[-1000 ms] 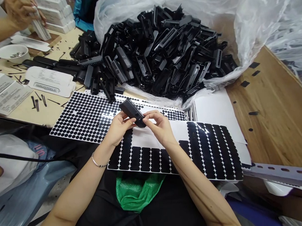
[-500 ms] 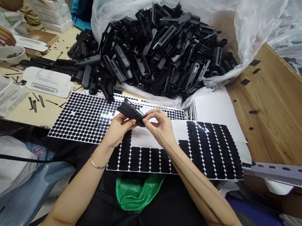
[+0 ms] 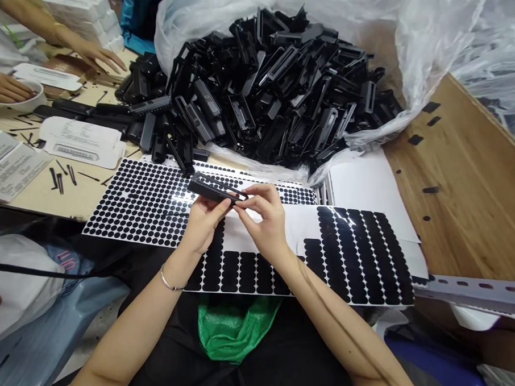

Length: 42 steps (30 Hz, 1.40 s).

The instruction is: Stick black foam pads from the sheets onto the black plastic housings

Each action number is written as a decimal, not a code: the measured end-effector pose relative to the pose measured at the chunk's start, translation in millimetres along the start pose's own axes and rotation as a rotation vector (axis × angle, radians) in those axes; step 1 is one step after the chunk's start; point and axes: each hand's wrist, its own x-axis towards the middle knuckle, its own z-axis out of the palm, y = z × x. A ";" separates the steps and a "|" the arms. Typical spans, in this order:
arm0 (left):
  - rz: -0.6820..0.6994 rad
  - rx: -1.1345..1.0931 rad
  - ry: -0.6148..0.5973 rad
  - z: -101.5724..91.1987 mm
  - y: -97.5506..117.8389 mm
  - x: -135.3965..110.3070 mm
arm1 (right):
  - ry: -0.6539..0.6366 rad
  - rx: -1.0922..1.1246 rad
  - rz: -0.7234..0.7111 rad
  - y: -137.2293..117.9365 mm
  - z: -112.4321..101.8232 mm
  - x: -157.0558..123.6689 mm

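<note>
Together, as I watched remotely through the head camera, a bare left hand [image 3: 204, 221] and a bare right hand [image 3: 264, 218] held a long, narrow black plastic casing [image 3: 210, 188] above the table edge, its slotted side tilted up. The left fingers and thumb clamped its near edge, presumably for steadiness, while the right fingertips pinched its right end. Below lay a white sheet of black rounded-rectangle stickers [image 3: 360, 257], apparently set above the lap for easy reach, next to a white sheet of round black stickers [image 3: 128, 207]. Beyond, a clear plastic bag [image 3: 425, 43] gaped around a heap of similar black plastic parts [image 3: 278, 84]. At far left, a co-worker's hand [image 3: 9, 87] reached into a round white bowl [image 3: 38, 99], whose contents I could not make out.
</note>
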 end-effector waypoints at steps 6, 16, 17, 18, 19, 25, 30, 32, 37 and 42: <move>-0.061 -0.092 0.029 -0.5 5.9 1.7 | -0.040 -0.006 -0.104 6.6 2.2 0.9; 0.007 -0.075 -0.031 -1.9 10.6 2.8 | -0.065 0.164 0.095 4.7 -12.3 0.9; 0.005 -0.080 -0.037 -1.4 10.7 2.5 | -0.064 0.129 0.057 4.4 -12.4 1.1; 0.004 -0.086 -0.043 -0.8 10.8 2.2 | -0.061 0.087 0.014 4.1 -12.1 1.5; 0.004 -0.092 -0.047 -0.2 10.8 1.8 | -0.056 0.042 -0.034 3.9 -11.4 1.9; 0.046 -0.094 0.000 0.7 8.4 0.0 | -0.021 -0.052 -0.184 6.5 -6.8 5.9; 0.071 -0.060 0.034 -2.6 5.9 -1.8 | -0.067 -0.108 -0.251 10.0 -6.0 4.1; 0.061 -0.065 0.045 -4.2 4.5 -2.4 | -0.106 -0.111 -0.285 10.6 -4.9 1.7; 0.037 -0.095 0.049 -5.8 -0.4 -3.0 | -0.132 -0.162 -0.369 12.5 0.3 -4.2; 0.019 -0.120 0.057 -6.0 -4.3 -2.1 | -0.114 -0.243 -0.398 17.8 7.8 -8.5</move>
